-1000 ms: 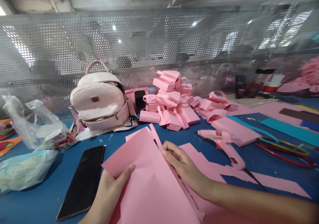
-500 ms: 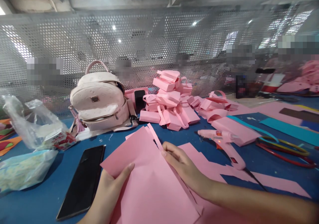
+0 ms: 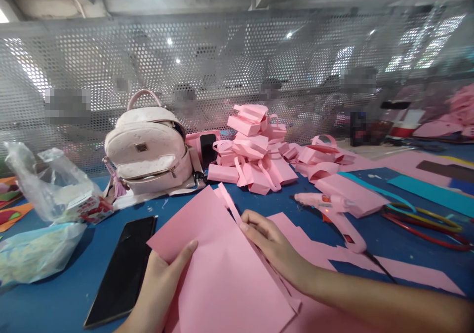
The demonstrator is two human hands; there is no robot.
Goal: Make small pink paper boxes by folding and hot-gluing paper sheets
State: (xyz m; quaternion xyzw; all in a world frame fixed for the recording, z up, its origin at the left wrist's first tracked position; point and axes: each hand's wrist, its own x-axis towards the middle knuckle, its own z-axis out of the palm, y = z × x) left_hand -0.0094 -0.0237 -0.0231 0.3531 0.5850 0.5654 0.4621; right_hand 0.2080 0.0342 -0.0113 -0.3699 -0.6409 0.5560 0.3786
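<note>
Between my hands is a pink paper sheet (image 3: pixel 222 259), tilted up over the table, with a narrow folded strip (image 3: pixel 229 203) along its right edge. My left hand (image 3: pixel 168 274) grips the sheet's left side, thumb on top and fingers hidden beneath. On the right edge, my right hand (image 3: pixel 272 244) pinches the fold between thumb and curled fingers. More pink paper (image 3: pixel 311 254) lies under and beside my right hand. A pink hot glue gun (image 3: pixel 333 217) with a small orange light rests to the right of it.
A black phone (image 3: pixel 122 269) lies left of my left hand. Farther back are a pale pink backpack (image 3: pixel 148 150) and a heap of folded pink paper pieces (image 3: pixel 255 150). A plastic bag (image 3: pixel 37 249) sits at left; red and yellow loops (image 3: pixel 425 229) lie at right.
The sheet has flattened slightly and its top has shifted a little left. The strip along the right edge shows wider. Both hands keep nearly the same places.
</note>
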